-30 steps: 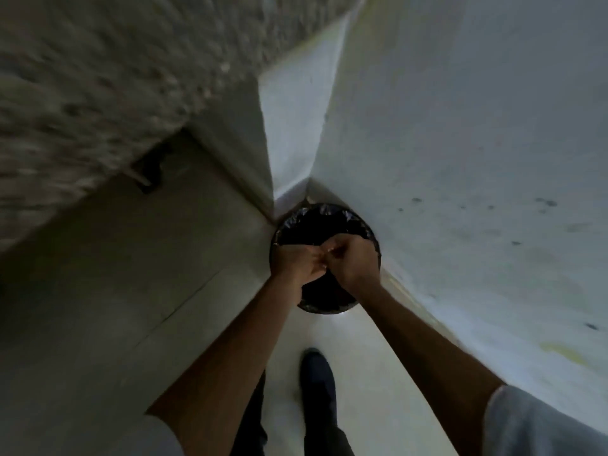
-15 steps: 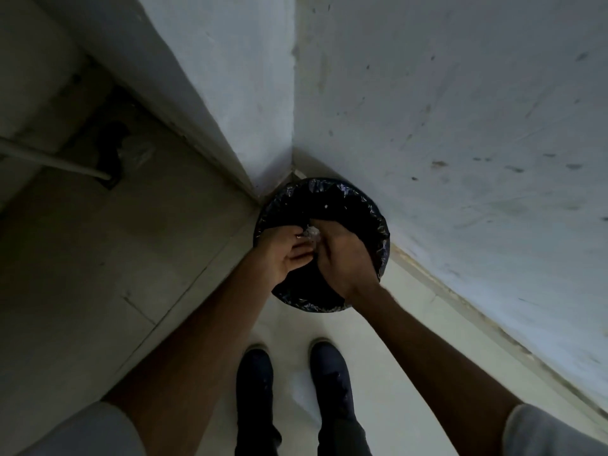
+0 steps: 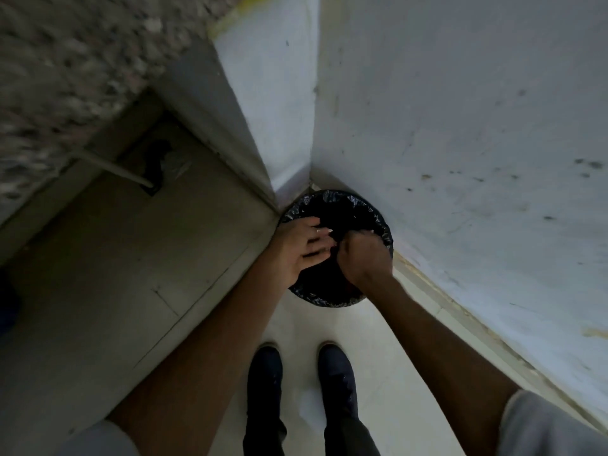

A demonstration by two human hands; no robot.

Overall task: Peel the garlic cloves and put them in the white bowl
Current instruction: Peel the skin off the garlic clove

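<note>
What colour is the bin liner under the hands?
The bin liner is glossy black, clearest in the head view.

Short pale-grey sleeves [image 3: 552, 426] L+R — dk trousers [image 3: 342, 432], dk closed-toe shoes [image 3: 335, 363] w/ rounded toes.

Dim throughout, brightest on the right wall [image 3: 460, 110]. Leaves the right hand [image 3: 363, 258] darker than the left hand [image 3: 301, 248]. Smears the speckled slab [image 3: 65, 60] upper left.
</note>
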